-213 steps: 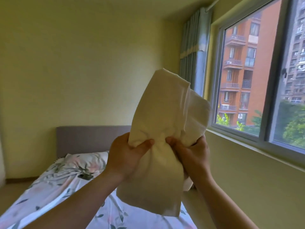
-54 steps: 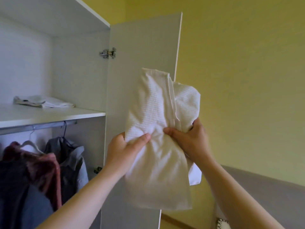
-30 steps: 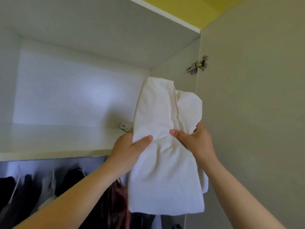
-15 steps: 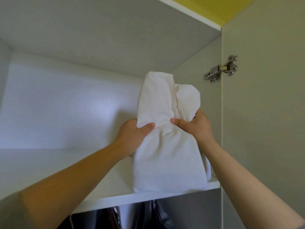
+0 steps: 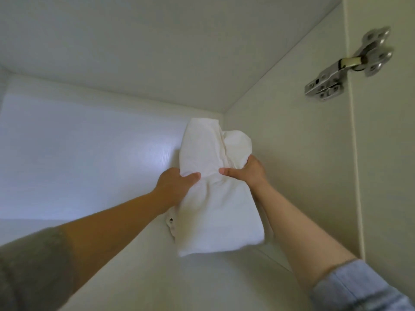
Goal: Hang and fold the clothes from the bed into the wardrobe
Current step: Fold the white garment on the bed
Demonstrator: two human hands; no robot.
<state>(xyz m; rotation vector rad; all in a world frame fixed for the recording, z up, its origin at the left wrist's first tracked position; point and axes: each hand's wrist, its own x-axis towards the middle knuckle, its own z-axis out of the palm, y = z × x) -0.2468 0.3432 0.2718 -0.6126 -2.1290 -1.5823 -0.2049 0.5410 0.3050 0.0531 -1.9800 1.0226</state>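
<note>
White cloth fills the middle of the head view: the folded garment (image 5: 215, 198) is now well inside the wardrobe's top compartment, whereas half a second ago its lower edge sat at the front lip of the shelf (image 5: 146, 277). It has gone deeper toward the back right corner, close beside the side wall (image 5: 280, 153), and the hanging clothes seen below the shelf earlier are out of frame. Both arms reach forward and up. The left hand (image 5: 175, 182) grips the garment's left edge, thumb laid across the front and fingers hidden behind the fabric. The right hand (image 5: 249, 171) holds the right edge the same way, thumb pointing inward, fingers curled into the bunched upper fold. The garment stands tilted, its bottom edge down on the shelf board and its top leaning toward the back panel (a small tag or trim shows at its lower left). It is creased where the thumbs press. A metal hinge (image 5: 336, 70) sits at upper right.
</note>
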